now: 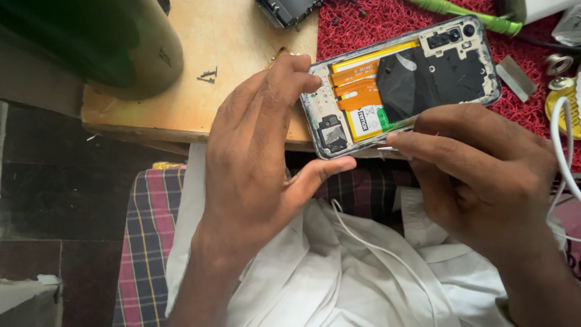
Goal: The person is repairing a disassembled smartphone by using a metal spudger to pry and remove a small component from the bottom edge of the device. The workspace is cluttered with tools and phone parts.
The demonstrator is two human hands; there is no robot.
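phone [402, 82] with back off, held at bench [242, 36] front edge, over red mat [375, 24] edge; battery and orange flex inside shell. left hand [260, 157] clamped on its lower end; right hand [484, 169] pinching thin tool [387, 148] against long side.

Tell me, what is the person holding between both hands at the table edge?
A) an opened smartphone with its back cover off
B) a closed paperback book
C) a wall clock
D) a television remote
A: the left hand and right hand grip an opened smartphone, its back cover off, so the battery, orange flex cables and camera modules show, over the wooden table.
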